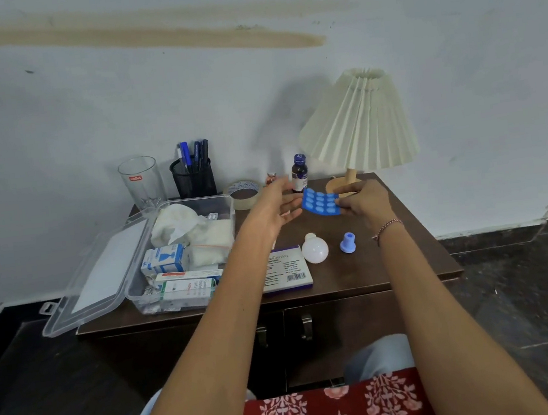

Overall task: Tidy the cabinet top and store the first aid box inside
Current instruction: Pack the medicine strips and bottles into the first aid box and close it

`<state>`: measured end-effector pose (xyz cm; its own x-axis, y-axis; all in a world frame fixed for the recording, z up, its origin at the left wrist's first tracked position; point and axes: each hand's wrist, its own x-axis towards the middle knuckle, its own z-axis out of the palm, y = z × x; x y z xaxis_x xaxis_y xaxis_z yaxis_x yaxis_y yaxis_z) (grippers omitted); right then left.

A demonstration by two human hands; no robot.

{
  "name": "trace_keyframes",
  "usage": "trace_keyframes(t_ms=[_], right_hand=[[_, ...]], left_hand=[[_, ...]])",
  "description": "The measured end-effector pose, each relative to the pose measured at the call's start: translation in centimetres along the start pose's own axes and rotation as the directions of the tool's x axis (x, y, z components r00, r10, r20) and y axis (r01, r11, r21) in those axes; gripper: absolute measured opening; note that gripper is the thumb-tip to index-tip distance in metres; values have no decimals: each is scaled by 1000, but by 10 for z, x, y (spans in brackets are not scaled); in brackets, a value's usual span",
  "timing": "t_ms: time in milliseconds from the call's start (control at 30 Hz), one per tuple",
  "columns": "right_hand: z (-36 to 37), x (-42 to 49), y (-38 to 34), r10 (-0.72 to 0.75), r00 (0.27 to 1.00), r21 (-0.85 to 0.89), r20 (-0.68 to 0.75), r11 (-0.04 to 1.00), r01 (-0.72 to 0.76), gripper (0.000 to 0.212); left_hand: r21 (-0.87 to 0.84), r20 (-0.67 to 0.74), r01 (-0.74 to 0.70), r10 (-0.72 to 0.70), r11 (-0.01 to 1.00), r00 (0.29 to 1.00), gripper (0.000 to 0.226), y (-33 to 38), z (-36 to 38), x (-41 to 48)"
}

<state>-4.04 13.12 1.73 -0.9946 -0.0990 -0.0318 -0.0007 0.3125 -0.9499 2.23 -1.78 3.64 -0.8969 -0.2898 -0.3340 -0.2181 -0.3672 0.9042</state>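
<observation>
Both hands meet at centre frame above the cabinet top. The right hand pinches the right edge of a blue blister pack between thumb and fingers. The left hand has its fingers straight and spread at the pack's left edge. At centre left, the clear first aid box sits on the cabinet, lid open.
</observation>
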Motion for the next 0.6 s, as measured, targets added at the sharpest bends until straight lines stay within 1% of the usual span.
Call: trace_keyframes(t_ms=[100, 200, 267, 367, 500, 600], right_hand=[[21, -7, -11, -4, 998, 12, 68, 1000, 3, 26], [42, -14, -23, -13, 992, 59, 129, 998, 5, 28], [55, -20, -27, -53, 991, 66, 121, 997, 45, 26], [73, -28, -31, -131, 984, 14, 119, 991, 130, 21], [96, -37, -38, -170, 980, -40, 104, 984, 174, 20], [117, -44, -42, -190, 976, -41, 103, 980, 195, 17]], left_hand=[[43, -54, -42, 44, 998, 998, 33, 8, -23, -9], [80, -87, -78, 85, 994, 993, 29, 14, -52, -19], [106, -111, -96, 107, 990, 988, 23, 16, -69, -24], [124, -143, -100, 117, 987, 983, 23, 19, -89, -32], [177, -203, -106, 142, 978, 969, 24, 24, -106, -41], [238, -278, -105, 171, 966, 945, 26, 29, -119, -45]])
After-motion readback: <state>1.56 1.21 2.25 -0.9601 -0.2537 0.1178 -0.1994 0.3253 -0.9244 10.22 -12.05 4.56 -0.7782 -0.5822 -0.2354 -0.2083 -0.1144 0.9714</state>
